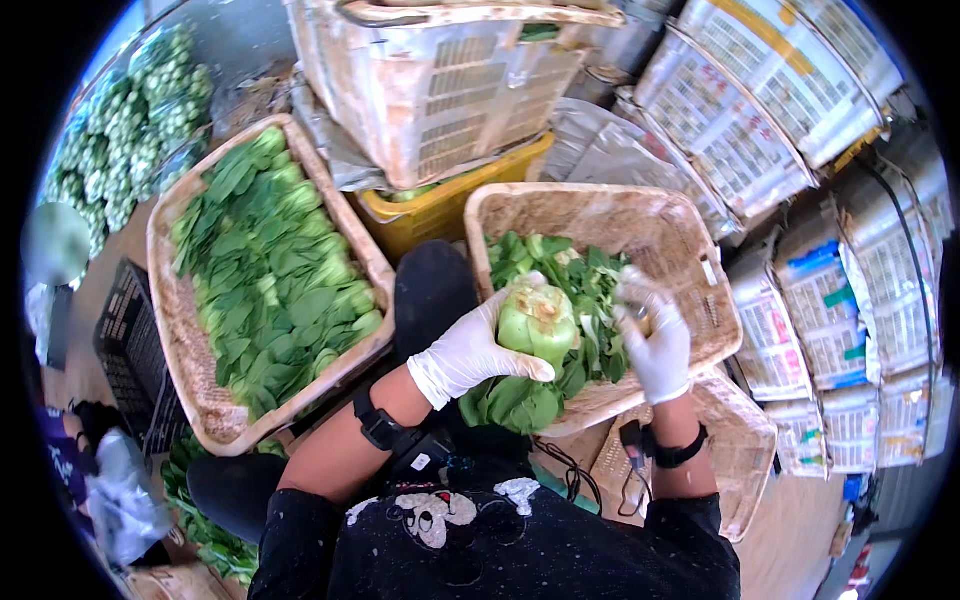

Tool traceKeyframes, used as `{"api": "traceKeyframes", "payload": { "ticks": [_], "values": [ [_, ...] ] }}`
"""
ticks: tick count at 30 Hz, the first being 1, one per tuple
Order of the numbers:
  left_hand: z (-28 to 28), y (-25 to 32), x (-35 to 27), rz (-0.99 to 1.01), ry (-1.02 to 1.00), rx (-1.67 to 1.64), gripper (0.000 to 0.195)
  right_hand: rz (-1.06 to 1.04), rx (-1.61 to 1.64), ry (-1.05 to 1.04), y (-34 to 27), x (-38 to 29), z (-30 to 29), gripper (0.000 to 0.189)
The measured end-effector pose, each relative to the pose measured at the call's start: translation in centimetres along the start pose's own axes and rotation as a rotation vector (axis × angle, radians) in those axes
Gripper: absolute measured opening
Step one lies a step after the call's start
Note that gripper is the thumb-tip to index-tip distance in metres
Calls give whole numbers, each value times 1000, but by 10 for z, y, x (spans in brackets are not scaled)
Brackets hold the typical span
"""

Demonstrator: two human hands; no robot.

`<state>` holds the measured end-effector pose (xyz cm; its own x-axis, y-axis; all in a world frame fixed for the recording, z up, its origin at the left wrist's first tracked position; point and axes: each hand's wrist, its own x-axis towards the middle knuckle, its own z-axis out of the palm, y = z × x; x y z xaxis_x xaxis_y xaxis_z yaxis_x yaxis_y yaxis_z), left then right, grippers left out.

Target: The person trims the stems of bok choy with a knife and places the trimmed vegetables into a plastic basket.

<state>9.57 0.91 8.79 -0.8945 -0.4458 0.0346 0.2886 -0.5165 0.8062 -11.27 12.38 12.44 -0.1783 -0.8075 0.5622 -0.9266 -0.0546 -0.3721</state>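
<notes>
My left hand point(480, 349), in a white glove, grips a head of bok choy point(536, 322) with its pale cut base facing up and its leaves hanging down. My right hand point(654, 330), also gloved, is slightly blurred just right of that head, fingers curled. A small shiny spot shows between the right fingers, but I cannot tell whether they hold anything. Under both hands stands a dirt-stained plastic crate point(600, 202) with loose leaves and trimmings point(596, 285) in it. To the left, a second crate point(277, 127) is filled with rows of bok choy point(277, 292).
Tall white crates point(450, 97) stand ahead on a yellow crate point(457, 199). Stacked crates point(757, 97) line the right side. A black crate point(135, 337), bagged vegetables point(135, 127) and another person's sleeve point(64, 450) are at left. Cables point(570, 472) hang near my lap.
</notes>
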Motion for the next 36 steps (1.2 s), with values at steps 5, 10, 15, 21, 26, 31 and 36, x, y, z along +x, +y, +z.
{"api": "traceKeyframes", "payload": {
  "ticks": [5, 10, 15, 21, 26, 31, 36],
  "values": [
    [-4, -37, 29, 60, 107, 157, 82, 9, -134, -139, -34, -18, -10, 29],
    [-11, -60, 60, 300, 220, 809, 78, 1, -332, -189, -18, -24, 5, 21],
    [-19, -67, 73, 192, 234, 726, 81, 46, -319, -215, 8, -30, 22, 21],
    [-34, -82, 73, 288, 253, 921, 78, 104, -288, -234, 33, -35, 48, 23],
    [-38, -77, 69, 218, 207, 767, 73, 285, -370, -359, 52, -38, 59, 16],
    [-34, -73, 61, 215, 208, 582, 83, 831, -524, -525, 159, -87, 34, 25],
    [-42, -83, 74, 190, 255, 587, 85, 985, 771, -101, 71, -41, 50, 55]
  ]
}}
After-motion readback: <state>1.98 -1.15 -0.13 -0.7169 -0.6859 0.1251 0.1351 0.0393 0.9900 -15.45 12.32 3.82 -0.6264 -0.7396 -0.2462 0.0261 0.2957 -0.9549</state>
